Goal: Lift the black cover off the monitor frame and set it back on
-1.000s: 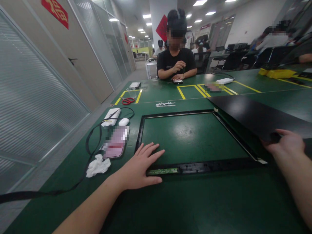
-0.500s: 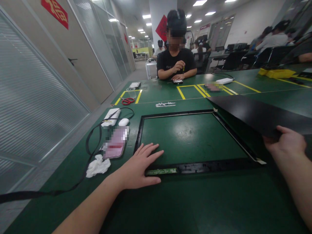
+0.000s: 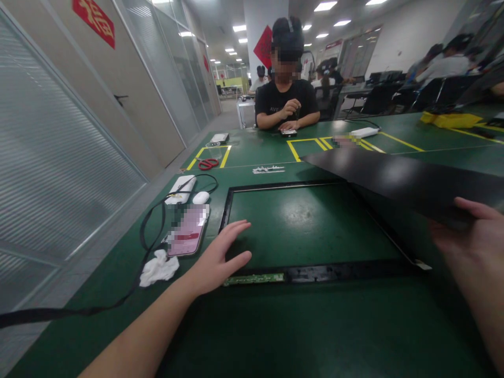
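Note:
A black rectangular frame lies flat on the green table, with a narrow green circuit board along the left part of its near side. Over the frame's near left corner is my left hand, fingers stretched and holding nothing; whether it touches the frame I cannot tell. At the right, my right hand grips the near edge of a thin dark panel, thumb on top and fingers underneath. The panel is tilted and covers the frame's far right corner. A pale tab sticks out at the near right corner.
Left of the frame lie a phone, a crumpled tissue, a white oval case, a white box and a black strap. Farther off are red-handled scissors and small white strips. A co-worker sits opposite.
The dark panel has moved left over the frame's far right corner, still in my right hand. My left hand has lifted and turned, pulling slightly back to the left.

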Demonstrator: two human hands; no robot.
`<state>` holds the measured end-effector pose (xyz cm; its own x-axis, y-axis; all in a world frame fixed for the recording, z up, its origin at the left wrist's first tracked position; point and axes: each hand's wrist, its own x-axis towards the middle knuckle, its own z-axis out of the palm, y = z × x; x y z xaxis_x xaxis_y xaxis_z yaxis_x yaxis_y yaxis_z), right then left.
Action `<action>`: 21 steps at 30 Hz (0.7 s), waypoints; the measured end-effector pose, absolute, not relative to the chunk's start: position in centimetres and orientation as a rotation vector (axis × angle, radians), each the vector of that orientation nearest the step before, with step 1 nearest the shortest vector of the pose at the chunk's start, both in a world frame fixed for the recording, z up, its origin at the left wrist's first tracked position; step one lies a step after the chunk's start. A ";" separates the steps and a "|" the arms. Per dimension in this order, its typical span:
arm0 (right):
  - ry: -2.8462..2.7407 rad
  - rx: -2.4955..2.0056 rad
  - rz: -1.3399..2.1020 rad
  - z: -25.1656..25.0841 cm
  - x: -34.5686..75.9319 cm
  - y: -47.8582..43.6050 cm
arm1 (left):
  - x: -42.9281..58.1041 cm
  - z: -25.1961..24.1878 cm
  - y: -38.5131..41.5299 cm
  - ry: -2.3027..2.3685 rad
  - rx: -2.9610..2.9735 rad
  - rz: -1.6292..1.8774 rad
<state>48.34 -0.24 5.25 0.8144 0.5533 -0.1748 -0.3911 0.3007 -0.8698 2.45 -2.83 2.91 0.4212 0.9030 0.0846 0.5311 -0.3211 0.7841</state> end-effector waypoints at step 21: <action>-0.244 -1.517 0.724 6.9 47.1 -2.9 | 2.0 5.1 -1.7 0.776 0.732 1.238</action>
